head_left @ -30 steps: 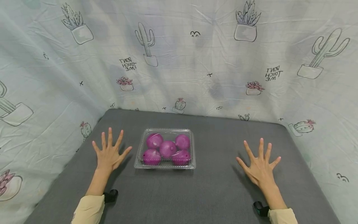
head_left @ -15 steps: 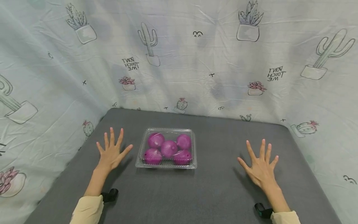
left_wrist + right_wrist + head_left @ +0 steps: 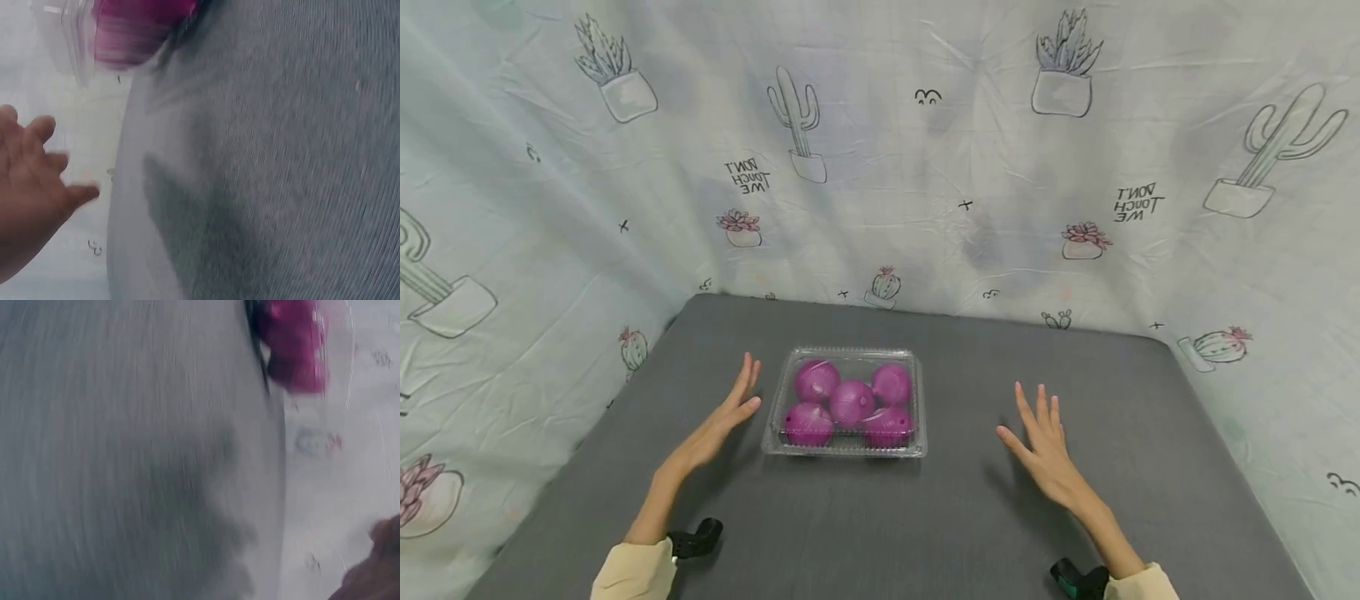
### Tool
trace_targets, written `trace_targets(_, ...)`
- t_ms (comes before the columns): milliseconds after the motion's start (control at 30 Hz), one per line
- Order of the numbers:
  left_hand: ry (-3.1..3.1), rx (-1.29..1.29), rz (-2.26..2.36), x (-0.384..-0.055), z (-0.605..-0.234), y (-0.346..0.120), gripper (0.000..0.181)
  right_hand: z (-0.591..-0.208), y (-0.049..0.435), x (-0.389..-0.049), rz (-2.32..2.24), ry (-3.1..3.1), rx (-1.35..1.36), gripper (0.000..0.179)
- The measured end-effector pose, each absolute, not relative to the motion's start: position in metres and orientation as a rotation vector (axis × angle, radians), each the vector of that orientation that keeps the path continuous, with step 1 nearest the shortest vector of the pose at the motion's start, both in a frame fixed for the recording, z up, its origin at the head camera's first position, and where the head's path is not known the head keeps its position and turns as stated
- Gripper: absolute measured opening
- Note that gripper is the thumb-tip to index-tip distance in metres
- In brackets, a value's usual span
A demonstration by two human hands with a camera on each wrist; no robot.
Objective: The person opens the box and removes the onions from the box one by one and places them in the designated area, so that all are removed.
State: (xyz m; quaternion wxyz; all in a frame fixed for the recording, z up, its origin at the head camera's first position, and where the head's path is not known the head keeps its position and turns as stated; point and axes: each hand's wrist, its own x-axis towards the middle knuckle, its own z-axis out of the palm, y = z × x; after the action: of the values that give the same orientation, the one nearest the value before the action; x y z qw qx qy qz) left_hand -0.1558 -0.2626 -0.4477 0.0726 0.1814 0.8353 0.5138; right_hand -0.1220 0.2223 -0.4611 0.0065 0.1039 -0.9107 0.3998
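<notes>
A clear plastic clamshell box [image 3: 842, 450] sits on the table with its lid closed. Inside it lie several round purple balls [image 3: 852, 404], some with small holes. Just left of the box, my left hand [image 3: 718, 425] hovers above the table, turned edge-on with fingers extended and touching nothing. My right hand [image 3: 1047, 454] is farther off to the right of the box, also raised over the table, its fingers straight and spread. The left wrist view catches the box's purple contents [image 3: 140, 28] at the top; the right wrist view shows them [image 3: 297, 347] blurred.
The grey cloth-covered table [image 3: 865, 533] extends around the box. A pale curtain [image 3: 887, 150] printed with cacti closes off the back and both sides. Each wrist carries a black strap, the left strap [image 3: 696, 537] and the right strap [image 3: 1078, 579].
Both hands have moved inward toward the box. My left hand has turned from palm-down spread to edge-on, and the right hand's fingers have drawn closer together. The box has stayed put.
</notes>
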Motion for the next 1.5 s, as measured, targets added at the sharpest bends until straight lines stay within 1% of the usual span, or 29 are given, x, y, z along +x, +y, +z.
trace_targets(200, 2.333, 0.551, 1.593, -0.154, -0.447, -0.257, 0.071, -0.467, 0.185, -0.127, 1.504, -2.728, 0.338, 0.079)
trace_targets(333, 2.295, 0.593, 1.575, -0.151, -0.449, -0.256, 0.077, -0.474, 0.159, -0.128, 1.708, -2.662, 0.421, 0.076)
trace_targets(433, 2.305, 0.637, 1.535, -0.149, -0.450, -0.255, 0.086, -0.479, 0.146, -0.130, 1.875, -2.611, 0.512, 0.074)
trace_targets(533, 2.349, 0.674, 1.481, -0.149, -0.453, -0.253, 0.100, -0.484, 0.139, -0.132, 2.026, -2.536, 0.613, 0.075)
trace_targets(633, 2.389, 0.672, 1.437, -0.149, -0.456, -0.251, 0.113, -0.487, 0.134, -0.135, 2.118, -2.474, 0.714, 0.081)
trace_targets(700, 2.400, 0.667, 1.434, -0.149, -0.458, -0.249, 0.116, -0.489, 0.130, -0.136, 2.136, -2.458, 0.744, 0.089)
trace_targets(767, 2.392, 0.659, 1.466, -0.149, -0.460, -0.248, 0.115, -0.487, 0.125, -0.135, 2.141, -2.453, 0.729, 0.096)
trace_targets(867, 2.325, 0.651, 1.566, -0.150, -0.463, -0.247, 0.113, -0.487, 0.118, -0.135, 2.122, -2.480, 0.635, 0.103)
trace_targets(1033, 2.207, 0.611, 1.683, -0.149, -0.466, -0.248, 0.111, -0.492, 0.111, -0.135, 2.076, -2.486, 0.503, 0.103)
trace_targets(1267, 2.101, 0.612, 1.779, -0.146, -0.471, -0.248, 0.108, -0.491, 0.110, -0.135, 1.981, -2.489, 0.501, 0.092)
trace_targets(1500, 2.031, 0.567, 1.869, -0.144, -0.474, -0.250, 0.106, -0.490, 0.109, -0.134, 1.959, -2.510, 0.451, 0.100)
